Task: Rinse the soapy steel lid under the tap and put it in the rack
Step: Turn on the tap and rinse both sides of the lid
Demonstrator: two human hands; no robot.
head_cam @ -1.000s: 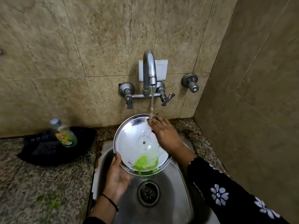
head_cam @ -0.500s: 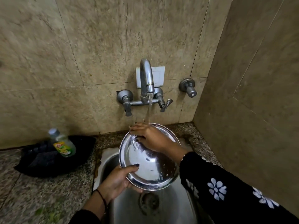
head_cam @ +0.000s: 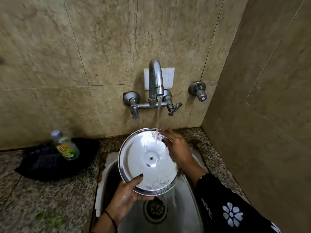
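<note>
The steel lid is held tilted over the steel sink, its far edge raised toward the wall. The left hand grips the near rim, thumb on the upper face and fingers curled beneath, clamped on the lid. The right hand lies against the far right part of the lid, fingers spread and flat on the surface, not closed round it; that hand is motion-blurred. Water runs from the wall-mounted tap and strikes the lid at its far edge, just beside the right fingertips. Water sheets off the near rim into the sink above the drain. On the granite counter to the left, a dish-soap bottle lies on a black cloth, well apart from the sink. No rack is in view.
</note>
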